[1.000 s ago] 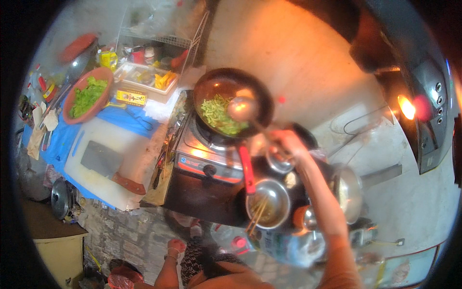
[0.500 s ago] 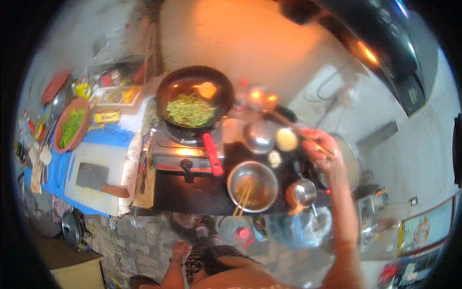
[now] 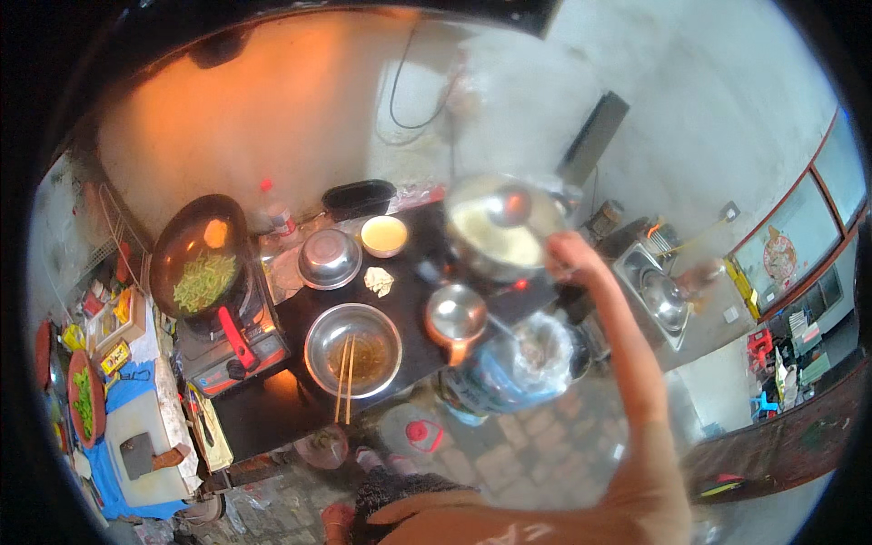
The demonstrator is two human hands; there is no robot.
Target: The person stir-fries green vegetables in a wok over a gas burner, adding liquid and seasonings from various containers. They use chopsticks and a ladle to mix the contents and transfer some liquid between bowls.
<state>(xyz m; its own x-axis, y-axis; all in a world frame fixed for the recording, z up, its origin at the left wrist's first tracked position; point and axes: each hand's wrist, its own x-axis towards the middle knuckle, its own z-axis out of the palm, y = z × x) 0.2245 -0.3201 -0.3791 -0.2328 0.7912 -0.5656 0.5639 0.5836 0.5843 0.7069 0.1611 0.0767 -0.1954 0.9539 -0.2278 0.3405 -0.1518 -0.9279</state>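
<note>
My right hand [image 3: 569, 256] is closed at the near right rim of a wide pot [image 3: 495, 270]. Whatever it holds is blurred and hidden. A shiny round lid [image 3: 477, 195] with a reddish spot at its middle covers part of the pot, and something pale shows below. My left hand [image 3: 337, 518] hangs low by my leg at the bottom edge, its fingers unclear. Left of the pot stand a metal bowl with brownish liquid [image 3: 368, 365] and chopsticks [image 3: 344, 377] across it, a dipper [image 3: 457, 312], an upturned metal bowl [image 3: 330, 258] and a bowl of yellow food [image 3: 383, 236].
A wok [image 3: 170, 238] holding green strips and an orange-yellow lump sits on a gas stove [image 3: 259, 338] at left. Beyond are a cleaver [image 3: 136, 454] on a cutting board [image 3: 153, 418] and a basket of greens [image 3: 84, 400]. A sink [image 3: 661, 295] is at right; a plastic-lined bucket [image 3: 509, 377] stands below.
My view has swung right, so the wok and stove now lie farther left. My right hand, earlier gripping a wooden handle above the counter, is now at the pot's rim.
</note>
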